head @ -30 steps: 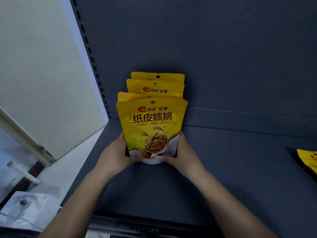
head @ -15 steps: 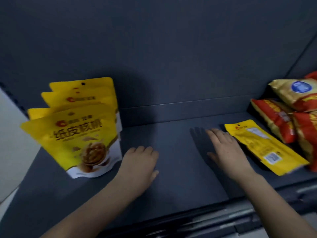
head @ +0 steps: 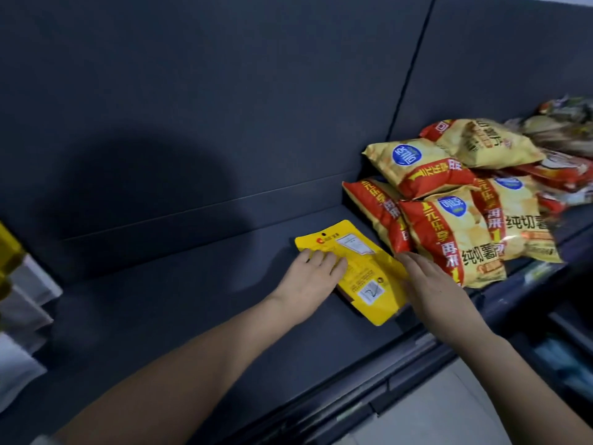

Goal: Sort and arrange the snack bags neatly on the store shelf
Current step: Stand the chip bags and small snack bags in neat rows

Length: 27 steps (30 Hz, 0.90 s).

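A yellow snack bag lies flat, back side up, on the dark shelf right of centre. My left hand rests on the bag's left edge with its fingers laid straight over it. My right hand lies flat along the bag's right edge, fingers pointing to the back. A sliver of the standing yellow bags shows at the far left edge.
A loose heap of red-and-yellow chip bags lies on the shelf just right of the flat bag, reaching the front lip. More dark wrapped bags pile up behind them. The shelf's front rail runs below my arms.
The view has swung right, away from the standing yellow bags. Both hands have moved right across the shelf and now lie on the flat yellow bag.
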Each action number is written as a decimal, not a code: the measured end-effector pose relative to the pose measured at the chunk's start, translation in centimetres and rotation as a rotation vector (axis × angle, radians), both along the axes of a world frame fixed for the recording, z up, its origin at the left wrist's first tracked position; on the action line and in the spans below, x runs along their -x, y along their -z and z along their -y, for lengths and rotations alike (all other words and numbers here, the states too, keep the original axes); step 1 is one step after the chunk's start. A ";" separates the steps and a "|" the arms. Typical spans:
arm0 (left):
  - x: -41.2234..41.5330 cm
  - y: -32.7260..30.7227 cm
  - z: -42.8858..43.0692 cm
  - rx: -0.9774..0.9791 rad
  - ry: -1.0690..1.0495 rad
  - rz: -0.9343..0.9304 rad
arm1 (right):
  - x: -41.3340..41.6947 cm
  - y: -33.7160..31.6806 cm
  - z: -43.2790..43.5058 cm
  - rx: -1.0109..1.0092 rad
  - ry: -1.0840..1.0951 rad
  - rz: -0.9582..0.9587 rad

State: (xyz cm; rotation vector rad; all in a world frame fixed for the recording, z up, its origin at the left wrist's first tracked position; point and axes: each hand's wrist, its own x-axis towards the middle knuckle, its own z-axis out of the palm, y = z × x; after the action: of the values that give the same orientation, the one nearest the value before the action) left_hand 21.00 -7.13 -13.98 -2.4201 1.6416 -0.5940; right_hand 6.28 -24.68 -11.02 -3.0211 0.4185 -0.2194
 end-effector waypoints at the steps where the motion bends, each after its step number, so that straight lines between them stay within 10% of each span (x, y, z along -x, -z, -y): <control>1: -0.2 0.2 1.0 -0.007 0.013 0.026 | -0.2 -0.3 0.1 -0.066 0.019 -0.004; 6: -1.5 0.0 3.4 0.022 0.052 0.127 | -2.4 -1.0 -1.8 -0.219 0.062 -0.336; 14: -3.5 -2.9 0.3 0.070 0.182 0.416 | -6.6 -2.3 -5.6 -0.068 -0.002 -0.323; 20: -3.3 -6.2 -5.1 0.527 0.090 0.528 | -8.4 -1.6 -8.8 -0.198 -0.177 0.222; 22: -3.2 -6.2 -7.5 0.741 -0.069 0.367 | -9.1 -1.0 -9.6 -0.466 -0.259 0.355; 27: -2.3 -5.8 -14.6 1.024 -0.400 -0.696 | -10.0 -1.0 -13.2 -1.303 -0.434 0.311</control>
State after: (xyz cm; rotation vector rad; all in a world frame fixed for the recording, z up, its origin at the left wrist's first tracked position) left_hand 23.27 7.43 -8.18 -3.9252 1.0040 -0.6610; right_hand 16.31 -11.50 -10.03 -1.6862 -0.1261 -0.2391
